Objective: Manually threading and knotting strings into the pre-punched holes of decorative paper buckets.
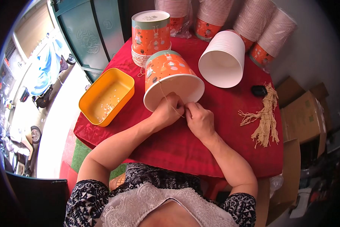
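An orange paper bucket (170, 70) with a green band and white inside lies tilted on the table, its mouth facing me. A thin beige cord (163, 90) runs from its side over the rim and down to my fingers. My left hand (169, 110) is closed in front of the bucket's mouth, with the cord passing across its fingers. Close beside it, my right hand (199, 120) pinches at the cord's end; the fingertips of both hands nearly meet. What exactly lies between the fingertips is too small to make out.
A yellow tub (108, 96) with small white bits stands left. Behind are a bucket stack (151, 38), a lying white nested stack (223, 60) and several wrapped stacks (253, 19). Cut cords (266, 117) and a black object (258, 90) lie right. Red cloth (230, 151) covers the table.
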Demonstrator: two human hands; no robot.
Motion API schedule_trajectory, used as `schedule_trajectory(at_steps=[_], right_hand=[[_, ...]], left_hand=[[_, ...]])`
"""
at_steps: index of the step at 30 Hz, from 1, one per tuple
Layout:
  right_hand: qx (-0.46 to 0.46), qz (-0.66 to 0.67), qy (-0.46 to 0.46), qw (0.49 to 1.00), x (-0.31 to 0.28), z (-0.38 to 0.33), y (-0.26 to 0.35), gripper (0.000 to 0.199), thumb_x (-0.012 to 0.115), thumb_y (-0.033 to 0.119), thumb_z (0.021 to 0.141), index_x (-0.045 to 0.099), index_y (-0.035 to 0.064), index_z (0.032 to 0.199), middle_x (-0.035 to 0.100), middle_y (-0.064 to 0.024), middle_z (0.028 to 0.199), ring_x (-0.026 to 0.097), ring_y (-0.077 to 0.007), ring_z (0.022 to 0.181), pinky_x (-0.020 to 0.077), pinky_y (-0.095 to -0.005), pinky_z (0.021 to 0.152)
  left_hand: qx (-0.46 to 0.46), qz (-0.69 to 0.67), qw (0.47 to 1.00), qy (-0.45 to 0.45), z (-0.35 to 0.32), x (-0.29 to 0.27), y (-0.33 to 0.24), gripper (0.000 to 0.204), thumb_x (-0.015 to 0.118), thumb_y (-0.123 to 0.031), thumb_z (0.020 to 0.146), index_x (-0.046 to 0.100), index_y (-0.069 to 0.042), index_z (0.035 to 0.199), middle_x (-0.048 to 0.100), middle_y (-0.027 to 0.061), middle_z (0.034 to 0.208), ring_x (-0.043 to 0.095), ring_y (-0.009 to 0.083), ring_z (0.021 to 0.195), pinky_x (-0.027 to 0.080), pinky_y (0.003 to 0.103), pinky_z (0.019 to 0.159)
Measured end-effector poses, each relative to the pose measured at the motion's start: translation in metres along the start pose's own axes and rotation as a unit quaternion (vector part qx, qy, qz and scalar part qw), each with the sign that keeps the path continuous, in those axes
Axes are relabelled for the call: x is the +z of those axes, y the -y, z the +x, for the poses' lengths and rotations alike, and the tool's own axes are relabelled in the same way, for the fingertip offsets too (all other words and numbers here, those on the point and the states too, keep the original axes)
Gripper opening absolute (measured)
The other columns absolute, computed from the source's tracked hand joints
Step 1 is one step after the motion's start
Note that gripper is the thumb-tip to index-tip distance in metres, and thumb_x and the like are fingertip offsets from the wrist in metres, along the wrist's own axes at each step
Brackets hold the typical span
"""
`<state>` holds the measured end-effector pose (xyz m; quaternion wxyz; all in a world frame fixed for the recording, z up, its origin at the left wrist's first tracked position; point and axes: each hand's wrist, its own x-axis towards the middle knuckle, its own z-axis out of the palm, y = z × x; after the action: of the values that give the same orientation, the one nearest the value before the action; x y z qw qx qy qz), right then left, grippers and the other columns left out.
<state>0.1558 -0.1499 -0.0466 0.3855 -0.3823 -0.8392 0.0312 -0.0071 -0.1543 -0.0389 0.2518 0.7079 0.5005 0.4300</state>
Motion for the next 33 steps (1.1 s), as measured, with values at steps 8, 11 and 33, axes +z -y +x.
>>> schedule_trajectory(at_steps=[8,11,33], right_hand=[[0.017,0.081,-0.002,0.997,0.0,0.001,-0.004,0.004,0.063,0.006,0.084,0.063,0.0046,0.088,0.067,-0.0156,0.082,0.065,-0.0377,0.068,0.0523,-0.0443,0.057],[0.084,0.154,0.033,0.984,-0.001,0.001,-0.007,0.006,0.062,0.008,0.086,0.065,0.0048,0.09,0.068,-0.0168,0.082,0.065,-0.0387,0.073,0.0517,-0.0455,0.061],[0.19,0.176,0.072,0.963,-0.001,0.004,-0.009,0.012,0.063,0.01,0.087,0.067,-0.001,0.091,0.069,-0.0155,0.075,0.067,-0.0225,0.066,0.0502,-0.0338,0.06]], left_hand=[[-0.007,-0.009,0.999,0.03,0.001,-0.001,0.005,0.01,0.06,0.0,0.071,0.068,0.006,0.075,0.065,0.022,0.068,0.066,0.0311,0.064,0.052,0.04,0.059],[0.007,0.004,1.0,0.021,0.002,-0.001,0.0,0.01,0.06,0.001,0.072,0.068,0.006,0.075,0.066,0.0213,0.068,0.066,0.03,0.064,0.052,0.039,0.059],[-0.078,-0.041,0.993,0.079,-0.003,-0.004,-0.008,0.007,0.063,0.002,0.076,0.064,0.007,0.08,0.062,0.0154,0.083,0.064,0.0252,0.08,0.052,0.036,0.07]])
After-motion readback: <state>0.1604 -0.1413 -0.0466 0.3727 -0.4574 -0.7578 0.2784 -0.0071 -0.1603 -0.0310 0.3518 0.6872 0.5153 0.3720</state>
